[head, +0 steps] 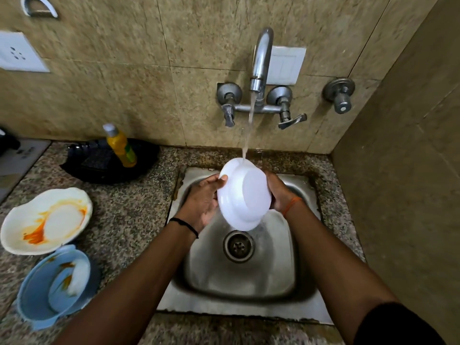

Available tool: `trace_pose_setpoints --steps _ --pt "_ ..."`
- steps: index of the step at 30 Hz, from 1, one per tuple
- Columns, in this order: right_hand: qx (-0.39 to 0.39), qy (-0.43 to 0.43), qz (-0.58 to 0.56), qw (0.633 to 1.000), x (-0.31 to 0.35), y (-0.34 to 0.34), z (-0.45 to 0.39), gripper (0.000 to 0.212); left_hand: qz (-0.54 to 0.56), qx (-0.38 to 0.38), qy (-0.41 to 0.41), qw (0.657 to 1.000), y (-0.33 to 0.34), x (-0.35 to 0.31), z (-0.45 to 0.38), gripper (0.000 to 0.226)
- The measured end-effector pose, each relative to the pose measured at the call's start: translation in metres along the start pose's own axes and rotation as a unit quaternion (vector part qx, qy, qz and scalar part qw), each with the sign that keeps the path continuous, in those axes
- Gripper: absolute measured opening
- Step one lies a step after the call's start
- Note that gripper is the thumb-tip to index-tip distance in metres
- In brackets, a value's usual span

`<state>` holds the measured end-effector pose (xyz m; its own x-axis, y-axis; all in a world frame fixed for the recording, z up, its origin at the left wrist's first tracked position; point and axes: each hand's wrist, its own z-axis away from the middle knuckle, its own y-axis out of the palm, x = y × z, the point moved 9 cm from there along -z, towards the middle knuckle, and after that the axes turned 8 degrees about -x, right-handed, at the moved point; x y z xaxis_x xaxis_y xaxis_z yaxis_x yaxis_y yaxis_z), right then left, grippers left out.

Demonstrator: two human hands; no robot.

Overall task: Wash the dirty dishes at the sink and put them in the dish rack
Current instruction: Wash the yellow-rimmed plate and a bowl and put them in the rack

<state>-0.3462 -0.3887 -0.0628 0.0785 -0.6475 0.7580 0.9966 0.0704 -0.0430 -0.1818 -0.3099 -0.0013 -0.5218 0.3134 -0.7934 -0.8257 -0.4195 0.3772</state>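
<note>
A white bowl is held on edge over the steel sink, its underside facing me. Water from the tap runs onto its upper rim. My left hand grips the bowl's left rim. On the far right side my right hand holds it, partly hidden behind the bowl. A cream plate smeared with orange sauce lies on the counter at the left. In front of it sits a blue bowl with orange stains.
A black dish rack stands at the back left of the granite counter, with a yellow dish-soap bottle in front of it. A tiled side wall rises close on the right. Two tap valves sit on the back wall.
</note>
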Motion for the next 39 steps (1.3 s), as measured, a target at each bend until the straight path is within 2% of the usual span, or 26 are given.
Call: trace_pose_setpoints --steps 2,5,7,9,13,16,18,20,22,25,26,29,32,36,39 --pt "0.011 -0.005 -0.007 1.000 -0.006 -0.006 0.002 0.036 0.003 -0.053 0.011 0.999 -0.021 -0.001 -0.012 0.021" --pt "0.006 -0.082 -0.037 0.996 0.010 -0.005 0.009 0.019 -0.066 -0.153 -0.007 0.986 -0.046 0.010 -0.015 0.021" --pt "-0.007 -0.160 -0.025 0.987 0.031 0.004 0.024 0.016 -0.121 -0.145 -0.064 0.980 -0.044 0.025 -0.011 0.030" --pt "-0.032 -0.255 0.047 0.965 0.053 0.015 0.044 0.015 -0.090 -0.111 -0.131 0.981 -0.035 0.041 -0.007 0.052" --pt "-0.068 -0.406 0.170 0.895 0.073 0.034 0.083 0.014 -0.011 -0.064 -0.183 0.981 -0.011 0.046 -0.003 0.081" --pt "-0.065 -0.503 0.318 0.801 0.066 0.048 0.111 0.026 0.026 0.004 -0.183 0.983 0.011 0.034 0.000 0.099" --pt "-0.073 -0.550 0.353 0.754 0.063 0.050 0.128 0.027 0.054 0.055 -0.188 0.979 0.021 0.025 0.000 0.098" --pt "-0.064 -0.584 0.376 0.716 0.057 0.052 0.137 0.031 0.060 0.033 -0.170 0.983 0.016 0.020 -0.007 0.080" --pt "-0.023 -0.582 0.416 0.698 0.045 0.056 0.136 0.040 0.057 -0.013 -0.149 0.987 0.005 0.021 -0.010 0.058" --pt "0.043 -0.500 0.459 0.733 0.032 0.059 0.124 0.041 0.057 -0.002 -0.110 0.992 0.005 0.017 -0.005 0.046" --pt "0.039 -0.473 0.484 0.736 0.031 0.057 0.118 0.046 0.059 0.004 -0.098 0.993 0.005 0.016 -0.004 0.046" --pt "-0.021 -0.408 0.605 0.684 0.031 0.048 0.093 0.066 0.055 0.015 -0.083 0.995 0.006 0.018 -0.004 0.047" --pt "-0.061 -0.344 0.636 0.688 0.035 0.043 0.070 0.078 -0.008 -0.005 -0.067 0.998 0.007 0.025 -0.005 0.043" --pt "-0.072 -0.392 0.615 0.680 0.050 0.068 0.068 0.070 0.026 -0.016 -0.068 0.997 0.007 0.030 -0.002 0.039" --pt "-0.024 -0.453 0.620 0.640 0.050 0.088 0.081 0.059 0.014 -0.022 -0.067 0.997 -0.003 0.030 -0.003 0.039"
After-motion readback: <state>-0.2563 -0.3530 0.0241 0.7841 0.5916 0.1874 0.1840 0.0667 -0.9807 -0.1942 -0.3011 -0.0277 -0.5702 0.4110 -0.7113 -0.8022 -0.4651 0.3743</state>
